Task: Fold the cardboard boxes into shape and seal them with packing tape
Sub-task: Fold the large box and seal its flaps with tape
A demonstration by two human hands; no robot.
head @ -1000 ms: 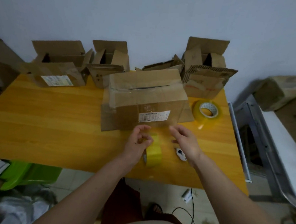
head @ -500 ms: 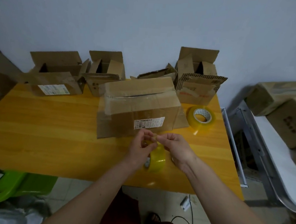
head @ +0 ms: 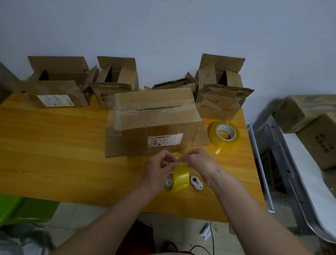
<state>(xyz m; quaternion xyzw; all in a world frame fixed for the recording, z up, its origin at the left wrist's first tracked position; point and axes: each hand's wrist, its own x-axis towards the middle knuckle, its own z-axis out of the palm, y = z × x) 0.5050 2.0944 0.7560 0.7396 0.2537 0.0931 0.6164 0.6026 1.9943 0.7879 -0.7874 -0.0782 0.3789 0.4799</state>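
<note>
A closed cardboard box (head: 155, 118) with a white label lies mid-table, clear tape along its top seam. Just in front of it a yellow tape roll (head: 179, 178) stands on edge. My left hand (head: 157, 169) grips the roll at its left side. My right hand (head: 199, 162) pinches the tape end at the roll's top, fingertips meeting those of the left hand. A second, larger tape roll (head: 224, 134) lies flat to the right of the box.
Three open cardboard boxes (head: 56, 87) (head: 114, 81) (head: 221, 91) line the wall at the back of the yellow table (head: 52, 149). A small white cutter (head: 196, 182) lies beside the roll. More boxes (head: 322, 126) sit on a metal rack at right. A green stool (head: 18, 210) stands below left.
My right hand came from the table over to the roll and pinched the tape end. The roll now stands more upright between both hands, and the white cutter is uncovered again.
</note>
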